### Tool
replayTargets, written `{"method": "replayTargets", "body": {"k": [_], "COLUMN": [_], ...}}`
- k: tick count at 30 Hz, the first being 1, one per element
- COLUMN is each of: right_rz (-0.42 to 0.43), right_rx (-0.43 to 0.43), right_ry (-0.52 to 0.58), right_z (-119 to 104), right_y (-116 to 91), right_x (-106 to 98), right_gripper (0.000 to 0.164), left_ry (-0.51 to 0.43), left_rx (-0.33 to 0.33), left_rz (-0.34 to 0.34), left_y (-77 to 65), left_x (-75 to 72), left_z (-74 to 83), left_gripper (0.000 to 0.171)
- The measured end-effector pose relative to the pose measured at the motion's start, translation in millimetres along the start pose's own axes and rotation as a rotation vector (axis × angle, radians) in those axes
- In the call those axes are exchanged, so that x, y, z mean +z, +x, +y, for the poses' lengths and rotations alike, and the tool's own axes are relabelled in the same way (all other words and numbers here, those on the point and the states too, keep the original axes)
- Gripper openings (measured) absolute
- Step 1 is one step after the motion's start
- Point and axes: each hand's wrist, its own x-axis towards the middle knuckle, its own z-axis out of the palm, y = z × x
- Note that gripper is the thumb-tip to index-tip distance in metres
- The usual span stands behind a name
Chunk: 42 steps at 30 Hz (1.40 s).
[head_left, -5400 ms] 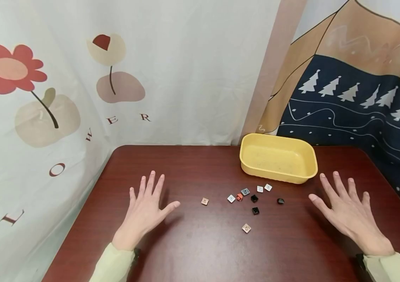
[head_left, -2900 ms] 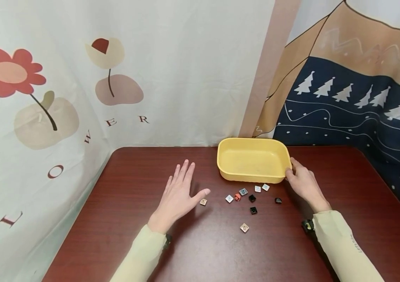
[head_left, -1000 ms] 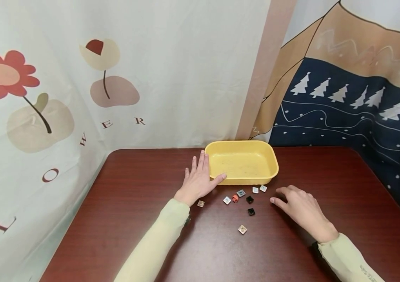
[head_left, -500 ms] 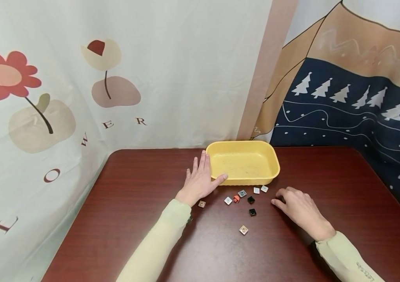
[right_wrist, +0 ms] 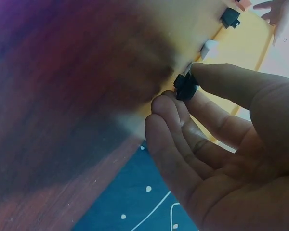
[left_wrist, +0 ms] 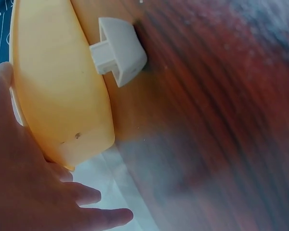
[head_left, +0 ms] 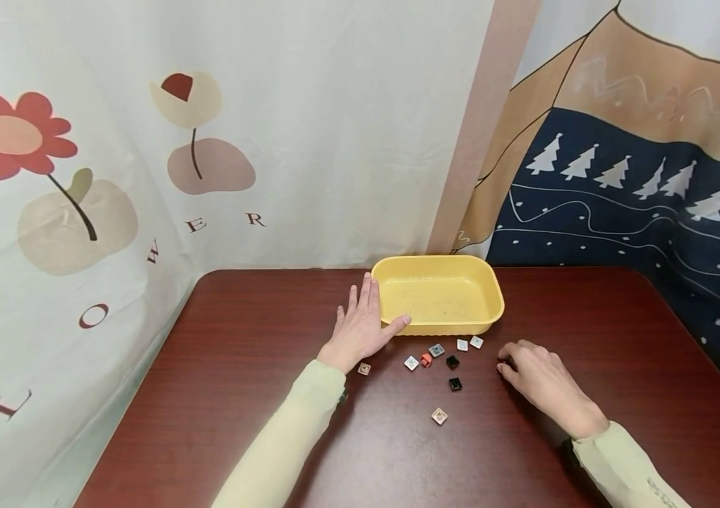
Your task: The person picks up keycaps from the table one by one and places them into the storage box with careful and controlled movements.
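Note:
My left hand (head_left: 356, 328) lies against the left end of a yellow tub (head_left: 436, 329), its fingers straight along the side and the thumb at the front rim. In the right wrist view, my right hand (right_wrist: 221, 139) pinches a black keycap (right_wrist: 186, 87) between thumb and fingertip, low over the table. Left of that hand lie two white keycaps (head_left: 476, 342), a grey keycap (head_left: 437, 350), an orange-red keycap (head_left: 426, 360), another white keycap (head_left: 411, 363) and two black keycaps (head_left: 455, 384). A beige keycap (head_left: 439, 416) sits nearer the front; another beige keycap (head_left: 364, 369) is beside my left wrist.
The dark red wooden table (head_left: 239, 423) reaches back to a white curtain (head_left: 334, 141) with printed flowers. At the right hangs a navy and tan cloth (head_left: 589, 233) with printed trees.
The tub has shifted left along the back edge, with my right hand at its end earlier. My left hand has come to the tub's left side; my right hand has taken the rightmost black keycap.

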Motion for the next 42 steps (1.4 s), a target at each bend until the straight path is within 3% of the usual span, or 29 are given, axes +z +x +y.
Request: {"method": "replayTargets", "body": {"k": [7,24,34,42], "right_rz": [0.05,0.395,0.411,0.332], "right_rx": [0.017,-0.077,-0.113,-0.092], "right_ry": [0.02,0.065,0.085,0.099], "right_z": [-3.7,-24.2,-34.3,-37.3], "right_y": [-1.7,12.8,41.4,64.0], "right_x": [-8.8,-23.8,-19.8,-10.4], "right_gripper": [0.014,0.025,0.025,0.022], "left_ry": [0.001,0.003,-0.007,0.002], "left_rx": [-0.004,0.0,0.005,-0.002], "left_rz": [0.0,0.007,0.005,0.003], "left_y": [-0.5,-0.3,-0.3,-0.6], "left_x": [1.2,1.3,0.4,0.8], "left_z": [-0.1,-1.1,-0.5,-1.8], "left_gripper": [0.109,0.109,0.109,0.109]}}
